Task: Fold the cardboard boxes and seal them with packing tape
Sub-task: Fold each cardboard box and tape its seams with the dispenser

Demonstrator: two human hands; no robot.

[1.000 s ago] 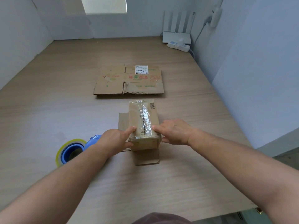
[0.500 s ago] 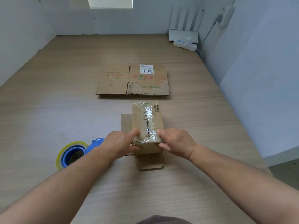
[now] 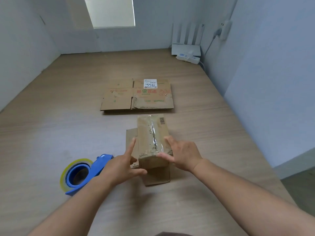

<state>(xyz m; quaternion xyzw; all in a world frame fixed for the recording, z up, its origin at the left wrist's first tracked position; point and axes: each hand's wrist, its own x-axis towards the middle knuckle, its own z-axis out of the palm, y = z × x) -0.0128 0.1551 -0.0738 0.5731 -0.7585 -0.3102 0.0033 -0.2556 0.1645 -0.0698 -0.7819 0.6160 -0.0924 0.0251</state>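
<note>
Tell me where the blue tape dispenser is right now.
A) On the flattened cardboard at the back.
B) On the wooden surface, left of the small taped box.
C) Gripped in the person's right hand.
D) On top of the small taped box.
B: the blue tape dispenser lies on the wooden surface left of the small taped box. Neither the left hand nor the right hand grips it.

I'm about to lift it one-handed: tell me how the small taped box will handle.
The small taped box probably stays stiff: its top seam is taped shut. The glossy, wrinkled tape may feel slick, so grip the bare cardboard sides. Loose flaps splay on the table at its base; they will likely dangle when lifted.
</note>
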